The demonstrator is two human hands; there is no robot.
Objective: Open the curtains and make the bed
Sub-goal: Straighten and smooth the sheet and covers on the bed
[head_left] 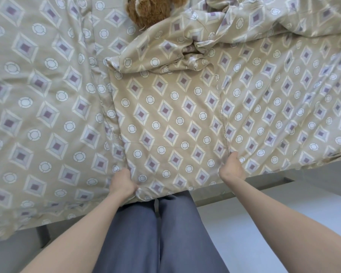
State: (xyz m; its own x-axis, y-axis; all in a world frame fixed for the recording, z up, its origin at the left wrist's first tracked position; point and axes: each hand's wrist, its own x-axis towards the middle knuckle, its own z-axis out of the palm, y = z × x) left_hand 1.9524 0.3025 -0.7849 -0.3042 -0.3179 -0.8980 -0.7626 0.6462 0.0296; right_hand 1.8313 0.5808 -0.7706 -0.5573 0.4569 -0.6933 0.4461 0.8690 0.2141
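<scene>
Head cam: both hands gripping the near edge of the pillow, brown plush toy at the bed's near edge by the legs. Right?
Not quite. The head view shows the plush toy at the far side of the bed, at the top of the frame, not by the legs. The rest holds: the left hand and right hand both grip the near edge of the pillow.

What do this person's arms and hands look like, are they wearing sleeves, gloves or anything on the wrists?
Both arms are bare all the way down the picture, with no sleeve in sight. The left hand and the right hand have no gloves, and no watch, bracelet or ring shows. The only clothing in view is the grey-blue trousers between the arms.
</scene>
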